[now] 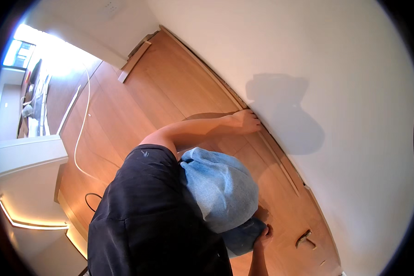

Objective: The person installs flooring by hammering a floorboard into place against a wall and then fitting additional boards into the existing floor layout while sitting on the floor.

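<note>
My left hand (247, 120) rests at the wall's base with its fingers curled on a long wooden strip (285, 172). My light-blue denim knee (218, 186) is below that arm, beside my black-sleeved upper arm. My right hand (264, 237) is low by a dark blue shape (241, 237), its fingers curled; what they hold, if anything, is hidden. A hammer-like tool (304, 238) lies on the wood floor (156, 96) to its right.
A white wall (354, 55) runs along the right. Loose boards (134, 62) lie near the far corner. A white cable (78, 152) snakes across the floor at left, near a black cord (93, 195) and white steps (27, 152) with strip lights. Clutter stands by a bright window.
</note>
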The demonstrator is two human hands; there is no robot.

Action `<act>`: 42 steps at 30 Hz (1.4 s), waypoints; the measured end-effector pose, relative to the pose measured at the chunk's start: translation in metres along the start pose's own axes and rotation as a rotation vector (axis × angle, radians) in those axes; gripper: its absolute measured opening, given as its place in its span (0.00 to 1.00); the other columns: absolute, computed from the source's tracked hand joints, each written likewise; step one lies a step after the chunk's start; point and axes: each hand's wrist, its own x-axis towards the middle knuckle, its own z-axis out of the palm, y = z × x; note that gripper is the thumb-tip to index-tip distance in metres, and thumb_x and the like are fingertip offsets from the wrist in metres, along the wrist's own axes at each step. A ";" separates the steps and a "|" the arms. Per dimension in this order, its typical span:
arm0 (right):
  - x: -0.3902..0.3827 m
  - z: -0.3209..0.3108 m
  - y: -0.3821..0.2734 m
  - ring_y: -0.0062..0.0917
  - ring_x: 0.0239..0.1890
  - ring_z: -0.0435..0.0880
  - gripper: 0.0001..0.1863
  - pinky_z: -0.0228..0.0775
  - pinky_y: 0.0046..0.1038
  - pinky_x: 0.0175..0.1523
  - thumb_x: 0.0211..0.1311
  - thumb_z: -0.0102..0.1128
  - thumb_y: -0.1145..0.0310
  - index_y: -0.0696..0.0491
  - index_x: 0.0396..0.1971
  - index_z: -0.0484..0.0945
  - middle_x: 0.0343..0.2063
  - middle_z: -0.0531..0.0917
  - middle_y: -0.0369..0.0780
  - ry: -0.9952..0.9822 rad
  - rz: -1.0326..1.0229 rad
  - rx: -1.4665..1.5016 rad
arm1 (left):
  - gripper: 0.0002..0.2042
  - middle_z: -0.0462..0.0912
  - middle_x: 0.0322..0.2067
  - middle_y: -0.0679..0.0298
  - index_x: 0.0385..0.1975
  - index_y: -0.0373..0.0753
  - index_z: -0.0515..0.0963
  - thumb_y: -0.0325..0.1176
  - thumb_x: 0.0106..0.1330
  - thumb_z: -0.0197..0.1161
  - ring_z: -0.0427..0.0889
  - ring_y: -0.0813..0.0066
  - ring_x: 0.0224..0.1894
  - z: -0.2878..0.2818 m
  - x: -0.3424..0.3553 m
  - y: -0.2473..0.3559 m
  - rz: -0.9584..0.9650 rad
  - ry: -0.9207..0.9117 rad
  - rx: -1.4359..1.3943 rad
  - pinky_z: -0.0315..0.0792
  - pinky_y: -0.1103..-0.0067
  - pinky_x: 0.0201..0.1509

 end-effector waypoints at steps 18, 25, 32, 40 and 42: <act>-0.012 0.001 -0.040 0.52 0.52 0.83 0.18 0.76 0.44 0.57 0.72 0.55 0.59 0.54 0.52 0.82 0.50 0.84 0.53 0.135 0.143 0.015 | 0.15 0.86 0.50 0.60 0.58 0.47 0.81 0.35 0.76 0.54 0.83 0.58 0.54 -0.003 -0.012 -0.017 -0.145 0.052 -0.004 0.75 0.62 0.61; -0.001 -0.004 -0.058 0.52 0.51 0.83 0.19 0.77 0.45 0.59 0.69 0.57 0.58 0.55 0.50 0.84 0.48 0.85 0.53 0.116 0.200 -0.004 | 0.16 0.85 0.54 0.60 0.60 0.47 0.80 0.42 0.79 0.55 0.80 0.55 0.58 -0.013 -0.009 -0.024 -0.169 -0.061 -0.015 0.71 0.62 0.63; 0.045 -0.005 -0.066 0.52 0.52 0.83 0.25 0.73 0.46 0.61 0.72 0.51 0.51 0.57 0.48 0.83 0.46 0.85 0.54 -0.201 0.411 -0.028 | 0.15 0.86 0.51 0.64 0.57 0.51 0.80 0.44 0.77 0.57 0.83 0.57 0.53 -0.022 0.000 -0.017 -0.298 -0.125 0.053 0.76 0.61 0.58; 0.232 0.070 -0.092 0.29 0.45 0.88 0.20 0.80 0.32 0.49 0.75 0.60 0.59 0.65 0.48 0.78 0.37 0.87 0.46 0.655 0.378 1.150 | 0.16 0.87 0.50 0.59 0.55 0.47 0.82 0.46 0.74 0.60 0.85 0.53 0.51 -0.029 0.006 -0.013 -0.280 -0.134 0.104 0.79 0.60 0.55; 0.243 0.081 -0.094 0.24 0.44 0.87 0.20 0.81 0.29 0.48 0.75 0.63 0.61 0.65 0.49 0.77 0.35 0.86 0.43 0.734 0.413 1.422 | 0.16 0.87 0.50 0.58 0.55 0.47 0.82 0.46 0.75 0.59 0.86 0.53 0.51 -0.030 0.006 -0.013 -0.253 -0.162 0.123 0.79 0.60 0.55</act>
